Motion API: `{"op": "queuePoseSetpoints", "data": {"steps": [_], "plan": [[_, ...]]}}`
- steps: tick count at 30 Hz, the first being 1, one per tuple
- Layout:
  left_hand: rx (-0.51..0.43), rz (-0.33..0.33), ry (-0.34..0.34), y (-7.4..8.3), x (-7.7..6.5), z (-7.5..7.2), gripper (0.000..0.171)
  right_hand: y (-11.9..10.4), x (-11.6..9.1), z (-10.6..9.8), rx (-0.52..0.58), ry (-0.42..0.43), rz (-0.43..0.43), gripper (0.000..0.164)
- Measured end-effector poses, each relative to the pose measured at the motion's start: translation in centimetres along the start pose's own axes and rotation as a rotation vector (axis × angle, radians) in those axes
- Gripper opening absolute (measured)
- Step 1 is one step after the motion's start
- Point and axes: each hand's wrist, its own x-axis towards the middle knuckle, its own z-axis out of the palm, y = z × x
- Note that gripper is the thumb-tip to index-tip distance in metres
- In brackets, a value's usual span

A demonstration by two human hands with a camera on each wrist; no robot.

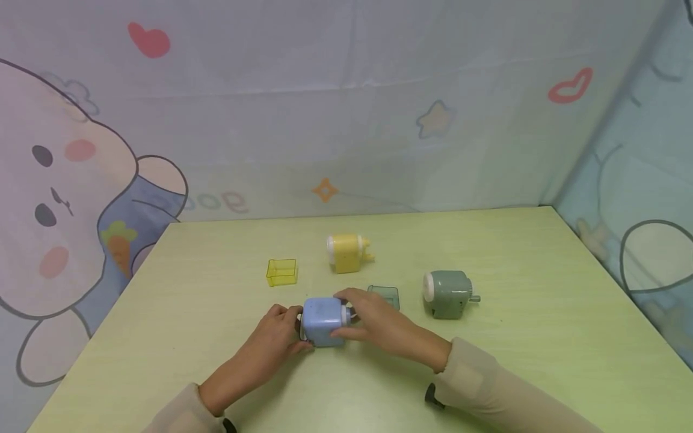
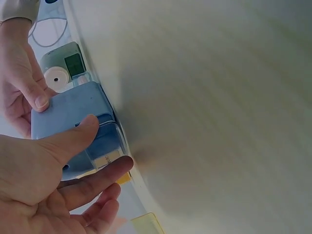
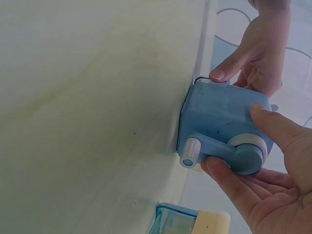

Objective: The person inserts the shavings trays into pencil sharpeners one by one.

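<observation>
A blue hand-crank pencil sharpener (image 1: 323, 322) stands on the table between both hands. My right hand (image 1: 373, 322) grips its crank end; in the right wrist view the thumb lies on the blue body and the fingers reach under the crank (image 3: 209, 148). At the opposite end, my left hand (image 1: 273, 340) pinches the clear blue shavings drawer (image 2: 109, 139), thumb on one side and index finger on the other. The drawer sticks out a little from the body.
Behind stands a yellow pencil sharpener (image 1: 346, 252), with a clear yellow drawer (image 1: 281, 273) lying to its left. A green pencil sharpener (image 1: 449, 294) stands to the right. Near my right hand lies a clear green drawer (image 1: 387, 294). A printed cloth (image 1: 379, 150) hangs behind the table.
</observation>
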Motion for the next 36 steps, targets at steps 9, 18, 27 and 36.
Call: {"op": "queuePoseSetpoints", "data": {"steps": [9, 18, 27, 36], "plan": [[-0.009, 0.003, 0.005, 0.09, 0.12, 0.17, 0.061, -0.04, 0.06, 0.04, -0.019, -0.005, -0.020, 0.055], [-0.123, -0.021, 0.013, 0.12, 0.68, -0.04, 0.061, 0.06, 0.13, -0.04, -0.002, -0.008, -0.015, 0.055], [-0.180, -0.037, 0.018, -0.05, 0.87, 0.16, 0.062, 0.16, 0.08, -0.17, -0.002, -0.009, -0.023, 0.055], [-0.211, -0.049, 0.018, -0.14, 0.86, 0.03, 0.063, 0.02, 0.08, -0.21, -0.003, -0.008, -0.034, 0.054]]}}
